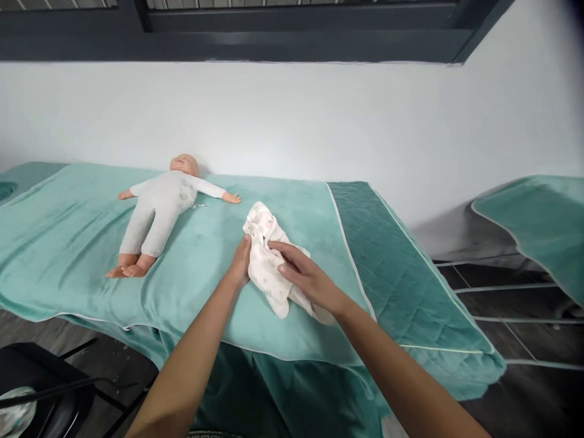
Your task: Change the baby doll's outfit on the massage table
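Note:
A white baby garment with a faint print (269,274) lies bunched on the green bedding, its two leg-like ends pointing towards me. My left hand (241,260) is closed on its left edge, with most of the fingers hidden beneath the cloth. From the right, my right hand (306,274) reaches over the front of the garment, thumb and fingers closed on a bit of the fabric near its middle. To the left a baby doll (159,201) in a white long-sleeved suit lies on its back, arms spread and feet bare, apart from both hands.
Green bedding (91,231) covers the bed, with a darker quilted mattress edge (410,292) on the right. A dark bunk frame (296,36) hangs overhead. A black chair (45,377) stands at lower left, and metal bars (511,319) show at right.

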Demonstrator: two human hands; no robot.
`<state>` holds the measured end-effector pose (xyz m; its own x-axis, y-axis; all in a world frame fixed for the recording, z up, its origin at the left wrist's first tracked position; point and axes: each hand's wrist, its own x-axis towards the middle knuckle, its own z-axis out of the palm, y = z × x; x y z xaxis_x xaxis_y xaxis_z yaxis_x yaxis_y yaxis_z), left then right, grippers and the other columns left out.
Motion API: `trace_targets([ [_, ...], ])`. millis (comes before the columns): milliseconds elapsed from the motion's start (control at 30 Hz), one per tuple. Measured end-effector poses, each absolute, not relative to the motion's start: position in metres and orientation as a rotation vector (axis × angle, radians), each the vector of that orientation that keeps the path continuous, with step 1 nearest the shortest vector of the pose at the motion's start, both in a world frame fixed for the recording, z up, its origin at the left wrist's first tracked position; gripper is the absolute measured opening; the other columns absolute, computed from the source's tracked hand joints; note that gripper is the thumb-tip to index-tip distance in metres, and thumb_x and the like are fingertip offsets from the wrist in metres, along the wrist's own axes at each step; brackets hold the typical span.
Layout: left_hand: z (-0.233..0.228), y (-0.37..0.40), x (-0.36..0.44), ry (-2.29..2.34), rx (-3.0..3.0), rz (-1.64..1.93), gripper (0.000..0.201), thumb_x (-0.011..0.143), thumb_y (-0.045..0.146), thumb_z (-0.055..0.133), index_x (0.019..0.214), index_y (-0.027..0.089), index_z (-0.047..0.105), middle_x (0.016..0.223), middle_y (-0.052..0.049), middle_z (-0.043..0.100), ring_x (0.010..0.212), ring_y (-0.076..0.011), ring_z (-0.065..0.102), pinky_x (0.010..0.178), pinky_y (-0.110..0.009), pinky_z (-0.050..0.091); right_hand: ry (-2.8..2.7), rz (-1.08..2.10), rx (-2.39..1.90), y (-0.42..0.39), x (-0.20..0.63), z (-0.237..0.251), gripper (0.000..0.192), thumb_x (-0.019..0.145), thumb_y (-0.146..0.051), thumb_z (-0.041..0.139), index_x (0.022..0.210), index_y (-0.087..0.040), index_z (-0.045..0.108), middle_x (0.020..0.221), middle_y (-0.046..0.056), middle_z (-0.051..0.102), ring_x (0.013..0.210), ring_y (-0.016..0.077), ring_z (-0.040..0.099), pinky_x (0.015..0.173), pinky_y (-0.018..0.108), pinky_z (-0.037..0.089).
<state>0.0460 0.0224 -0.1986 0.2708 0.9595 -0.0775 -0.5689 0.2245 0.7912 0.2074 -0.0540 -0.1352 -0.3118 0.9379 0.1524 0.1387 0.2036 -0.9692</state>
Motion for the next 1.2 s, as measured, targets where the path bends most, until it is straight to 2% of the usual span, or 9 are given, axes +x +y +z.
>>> trace_targets([
  [100, -0.201, 0.028, 0.039, 0.595, 0.663, 1.16, 0.057, 0.074, 0.053, 0.079, 0.117, 0.018, 0.066, 0.103, -0.009, 0.076, 0.099, -0.0272, 0.07, 0.091, -0.038, 0.053, -1.437, 1.12, -1.158, -0.04, 0.201, -0.155, 0.037, 0.092, -0.04, 0.06, 0.128, -0.03, 0.058, 0.139, 0.005, 0.059, 0.132, 0.0241, 0.054, 0.114, 0.043, 0.043],
  [300, -0.203, 0.033, 0.03, 0.569, 0.6, 1.218, 0.063, 0.064, 0.021, 0.081, 0.125, 0.022, 0.062, 0.102, -0.004, 0.077, 0.088, -0.024, 0.073, 0.09, -0.039, 0.054, -1.531, 0.857, -1.445, -0.03, 0.195, -0.183, 0.055, 0.082, -0.041, 0.07, 0.132, -0.025, 0.051, 0.134, 0.008, 0.059, 0.118, 0.0253, 0.059, 0.1, 0.041, 0.048],
  [467, -0.198, 0.03, 0.03, 0.574, 0.563, 1.181, 0.049, 0.063, 0.023, 0.074, 0.111, 0.016, 0.068, 0.089, -0.004, 0.077, 0.085, -0.0264, 0.073, 0.088, -0.04, 0.054, -1.635, 0.682, -1.633, -0.018, 0.2, -0.162, 0.021, 0.084, -0.036, 0.057, 0.1, -0.022, 0.062, 0.099, 0.004, 0.069, 0.091, 0.0231, 0.063, 0.083, 0.037, 0.048],
  [567, -0.197, 0.029, 0.03, 0.617, 0.472, 1.165, 0.035, 0.066, 0.031, 0.072, 0.097, 0.015, 0.068, 0.081, -0.004, 0.075, 0.083, -0.0268, 0.073, 0.088, -0.041, 0.055, -1.605, 0.565, -1.7, -0.001, 0.226, -0.142, 0.015, 0.08, -0.029, 0.054, 0.091, -0.023, 0.063, 0.086, 0.002, 0.069, 0.078, 0.0212, 0.062, 0.076, 0.035, 0.048],
  [767, -0.197, 0.029, 0.029, 0.595, 0.398, 1.083, 0.033, 0.069, 0.037, 0.072, 0.094, 0.015, 0.07, 0.082, -0.006, 0.075, 0.098, -0.0329, 0.073, 0.096, -0.046, 0.054, -1.522, 0.022, -1.534, -0.001, 0.245, -0.116, 0.03, 0.086, -0.023, 0.048, 0.112, -0.022, 0.062, 0.124, 0.01, 0.065, 0.121, 0.028, 0.057, 0.108, 0.048, 0.042],
  [867, -0.196, 0.028, 0.029, 0.552, 0.42, 1.077, 0.041, 0.075, 0.048, 0.071, 0.102, 0.016, 0.072, 0.093, -0.008, 0.077, 0.107, -0.0336, 0.07, 0.1, -0.047, 0.053, -1.772, 0.118, -1.352, -0.017, 0.213, -0.121, 0.033, 0.091, -0.03, 0.054, 0.124, -0.025, 0.057, 0.138, 0.01, 0.057, 0.134, 0.0278, 0.047, 0.116, 0.048, 0.036],
  [1000, -0.197, 0.026, 0.03, 0.522, 0.498, 1.013, 0.055, 0.08, 0.062, 0.065, 0.109, 0.015, 0.071, 0.101, -0.012, 0.078, 0.112, -0.0349, 0.069, 0.099, -0.049, 0.053, -1.821, 0.432, -1.45, -0.023, 0.17, -0.143, 0.055, 0.084, -0.032, 0.066, 0.135, -0.021, 0.048, 0.134, 0.014, 0.056, 0.128, 0.0326, 0.05, 0.109, 0.052, 0.043],
  [1067, -0.199, 0.025, 0.029, 0.539, 0.551, 1.037, 0.047, 0.079, 0.054, 0.069, 0.105, 0.016, 0.071, 0.096, -0.01, 0.078, 0.109, -0.0338, 0.07, 0.097, -0.047, 0.055, -1.793, 0.407, -1.534, -0.024, 0.156, -0.154, 0.051, 0.081, -0.025, 0.064, 0.13, -0.019, 0.051, 0.132, 0.016, 0.055, 0.127, 0.0352, 0.049, 0.108, 0.055, 0.043],
  [1200, -0.201, 0.027, 0.027, 0.715, 0.803, 1.217, 0.026, 0.082, 0.044, 0.066, 0.091, 0.02, 0.07, 0.079, -0.003, 0.075, 0.096, -0.0282, 0.073, 0.084, -0.04, 0.058, -1.843, 0.257, -1.467, -0.04, 0.138, -0.167, 0.042, 0.083, -0.019, 0.057, 0.124, -0.021, 0.056, 0.152, 0.014, 0.04, 0.143, 0.037, 0.033, 0.12, 0.057, 0.028],
])
